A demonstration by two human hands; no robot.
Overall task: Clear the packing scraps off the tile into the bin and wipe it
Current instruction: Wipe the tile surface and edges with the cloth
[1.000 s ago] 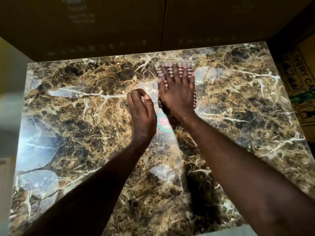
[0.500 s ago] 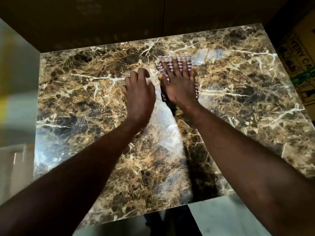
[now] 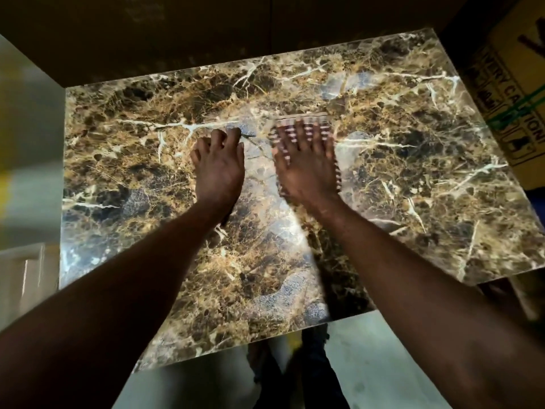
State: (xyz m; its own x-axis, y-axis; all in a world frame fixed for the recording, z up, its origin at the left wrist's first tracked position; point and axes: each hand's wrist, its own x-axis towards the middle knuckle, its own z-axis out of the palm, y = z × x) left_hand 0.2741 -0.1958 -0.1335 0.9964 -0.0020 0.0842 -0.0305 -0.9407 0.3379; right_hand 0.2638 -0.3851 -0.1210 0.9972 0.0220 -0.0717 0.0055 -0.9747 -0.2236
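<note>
A large glossy brown marble tile fills the middle of the view. My right hand lies flat with straight fingers on a folded brown-and-white checked cloth, pressing it onto the tile; most of the cloth is hidden under the palm. My left hand rests on the bare tile just left of it, fingers slightly bent with their tips touching the surface, holding nothing. No packing scraps or bin show.
A yellow cardboard carton with black print and a green strap stands against the tile's right edge. Dark brown panels rise behind the far edge. Pale floor and my dark trouser legs show below the near edge.
My right hand has slid the cloth toward the right and nearer me, opening a gap between the hands. My left hand's curled fingers have flattened onto the tile. The head camera pulled back.
</note>
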